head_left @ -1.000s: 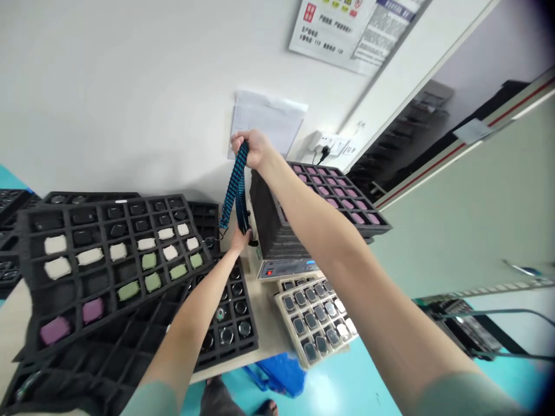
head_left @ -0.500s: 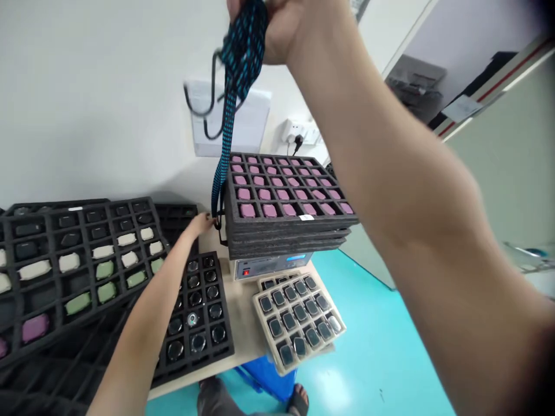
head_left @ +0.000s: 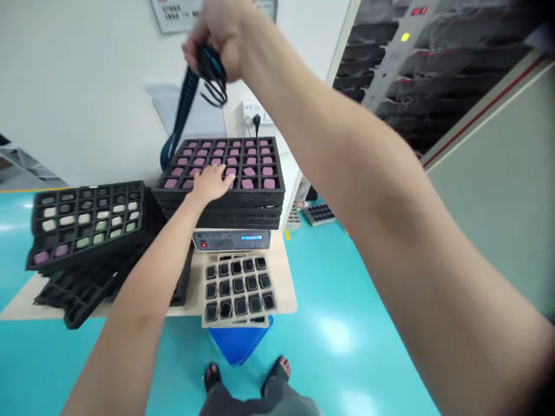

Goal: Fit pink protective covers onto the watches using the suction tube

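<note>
Fingers [head_left: 189, 53] around strap [head_left: 184, 104], lengthwise down-left

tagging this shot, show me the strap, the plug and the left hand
Strap [head_left: 184, 107]: head view, on its hanging length.
Plug [head_left: 256, 120]: head view, on its black body.
Left hand [head_left: 211, 184]: head view, on its back.
</note>
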A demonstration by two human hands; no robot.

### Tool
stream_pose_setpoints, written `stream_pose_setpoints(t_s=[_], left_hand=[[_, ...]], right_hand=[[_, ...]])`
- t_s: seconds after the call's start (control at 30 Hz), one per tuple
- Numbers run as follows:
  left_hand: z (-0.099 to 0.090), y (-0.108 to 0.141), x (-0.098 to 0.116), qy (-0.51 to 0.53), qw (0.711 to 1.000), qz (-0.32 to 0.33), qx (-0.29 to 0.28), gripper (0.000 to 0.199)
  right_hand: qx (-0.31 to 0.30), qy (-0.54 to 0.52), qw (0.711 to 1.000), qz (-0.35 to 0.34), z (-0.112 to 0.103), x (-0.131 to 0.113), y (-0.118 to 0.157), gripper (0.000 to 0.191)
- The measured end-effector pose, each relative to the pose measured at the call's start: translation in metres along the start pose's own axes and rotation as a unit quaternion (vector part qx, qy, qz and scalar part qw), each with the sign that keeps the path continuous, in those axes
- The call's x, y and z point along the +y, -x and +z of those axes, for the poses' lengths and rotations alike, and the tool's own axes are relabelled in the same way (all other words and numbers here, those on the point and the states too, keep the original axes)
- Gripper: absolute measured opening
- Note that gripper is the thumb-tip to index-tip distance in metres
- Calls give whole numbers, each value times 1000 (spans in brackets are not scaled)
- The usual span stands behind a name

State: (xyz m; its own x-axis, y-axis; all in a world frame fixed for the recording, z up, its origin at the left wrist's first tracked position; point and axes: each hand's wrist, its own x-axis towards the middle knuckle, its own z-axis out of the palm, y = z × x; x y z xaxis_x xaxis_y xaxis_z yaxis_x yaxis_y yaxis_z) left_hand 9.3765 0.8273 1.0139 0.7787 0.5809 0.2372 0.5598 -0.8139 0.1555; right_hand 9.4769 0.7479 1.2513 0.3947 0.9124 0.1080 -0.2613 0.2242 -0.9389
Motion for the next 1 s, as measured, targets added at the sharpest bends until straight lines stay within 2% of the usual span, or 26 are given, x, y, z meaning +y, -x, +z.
stream_pose_setpoints(t_s=[0.1,0.23,0.3,0.4,0.5,0.57,0.67,0.7,0.77,0.8,0.87,0.93,1.0], left_hand=[[13,-4,7,-7,999,-48,-25,63],[28,6,2,4,998,-65,2,66],[34,10,2,17,997,-69,15,65],[42,12,6,32,996,-74,46,58],[52,16,19,29,989,-115,91,55],[64,29,34,39,972,-161,167,53],[96,75,74,101,913,-214,333,49],[110,98,91,131,892,-237,362,50],[143,153,127,217,839,-334,371,52],[159,183,144,262,785,-411,382,49],[190,244,170,269,717,-508,394,45],[211,297,184,276,656,-581,395,42],[221,338,184,281,597,-636,401,41]], right_hand=[[22,52,998,19,-27,6,8,19],[54,87,994,45,-60,23,17,8],[47,108,992,50,-75,29,22,18],[14,145,987,65,-97,33,23,43],[-43,179,980,80,-111,34,13,41],[-110,194,972,68,-106,35,5,36],[-223,189,956,15,-76,41,-2,35],[-250,182,951,-1,-62,44,-2,35],[-282,167,945,-15,-34,50,-2,32],[-293,161,942,-20,-21,54,-1,30],[-312,151,938,-26,3,65,1,30],[-323,136,936,-33,26,80,5,32],[-334,121,934,-42,51,100,14,36]])
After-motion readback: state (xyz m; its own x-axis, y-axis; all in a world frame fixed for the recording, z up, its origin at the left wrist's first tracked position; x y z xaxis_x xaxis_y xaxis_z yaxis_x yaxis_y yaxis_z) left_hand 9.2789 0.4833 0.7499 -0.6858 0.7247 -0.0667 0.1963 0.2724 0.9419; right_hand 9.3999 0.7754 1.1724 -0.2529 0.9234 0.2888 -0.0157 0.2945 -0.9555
